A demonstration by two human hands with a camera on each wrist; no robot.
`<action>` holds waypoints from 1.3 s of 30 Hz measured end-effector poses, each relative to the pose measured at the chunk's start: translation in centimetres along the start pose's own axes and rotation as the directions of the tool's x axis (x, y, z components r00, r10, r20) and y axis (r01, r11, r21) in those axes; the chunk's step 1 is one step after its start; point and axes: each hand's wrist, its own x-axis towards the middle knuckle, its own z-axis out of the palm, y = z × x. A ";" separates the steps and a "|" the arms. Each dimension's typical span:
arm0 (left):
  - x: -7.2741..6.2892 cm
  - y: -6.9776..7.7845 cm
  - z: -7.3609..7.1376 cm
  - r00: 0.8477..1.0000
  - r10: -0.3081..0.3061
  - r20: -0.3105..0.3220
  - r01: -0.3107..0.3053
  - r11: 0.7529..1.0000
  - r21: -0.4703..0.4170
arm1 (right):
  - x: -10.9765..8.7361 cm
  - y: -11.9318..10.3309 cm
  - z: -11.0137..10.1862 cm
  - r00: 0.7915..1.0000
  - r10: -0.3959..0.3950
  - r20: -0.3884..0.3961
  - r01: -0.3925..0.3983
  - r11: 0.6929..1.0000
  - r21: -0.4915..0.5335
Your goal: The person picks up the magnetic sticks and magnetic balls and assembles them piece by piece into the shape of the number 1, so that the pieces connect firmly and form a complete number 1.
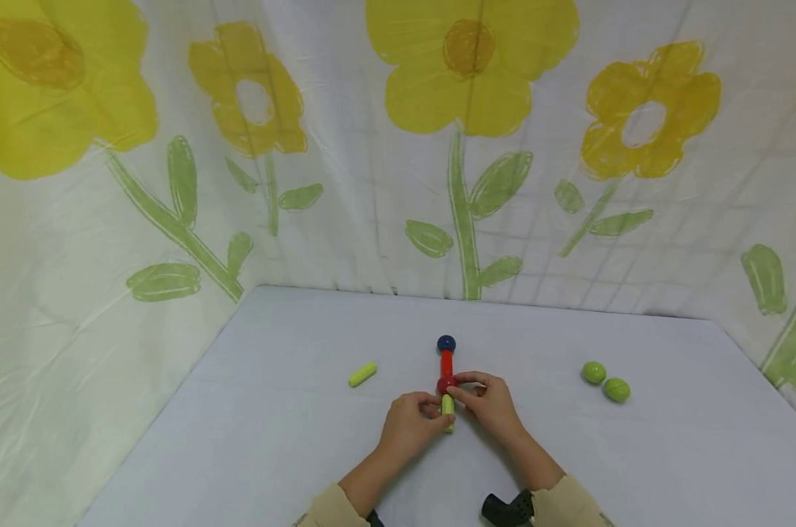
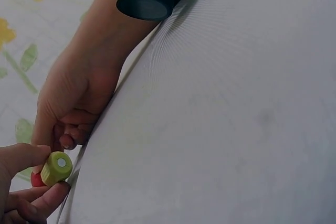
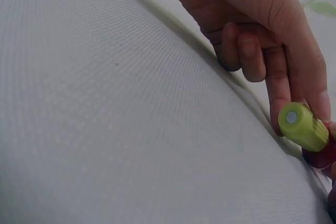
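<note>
A line of toy pieces stands before me on the table: a blue ball [image 1: 447, 343], a red stick [image 1: 447, 364], a red ball [image 1: 445, 384] and a yellow-green stick [image 1: 447, 407]. My left hand [image 1: 408, 424] pinches the yellow-green stick between thumb and finger. From the other side, my right hand [image 1: 493, 406] grips the red ball with thumb and forefinger. The stick meets the ball end-on. In the left wrist view, a pale round disc marks the near end of the stick [image 2: 58, 168]; the right wrist view shows this end too.
Left of the line lies a second yellow-green stick [image 1: 362, 374]. Two green balls [image 1: 594, 372] sit close together toward the right of the white-covered table [image 1: 292, 424]. A flower-printed curtain [image 1: 345, 212] hangs behind the table's far edge.
</note>
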 end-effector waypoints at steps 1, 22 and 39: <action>0.0 0.0 0.0 1.000 0.000 0.003 0.000 1.000 -0.015 | 0.0 0.0 0.0 1.000 0.001 -0.001 -0.001 1.000 -0.001; 0.2 -0.1 0.0 0.999 -0.021 0.028 0.022 1.000 -0.017 | -0.2 -0.4 -0.2 0.994 0.082 -0.065 -0.078 0.995 0.061; 0.2 -0.2 0.0 0.998 -0.050 0.048 0.052 0.998 -0.041 | 1.0 -0.8 -6.1 0.984 0.137 -0.115 -0.130 0.990 0.059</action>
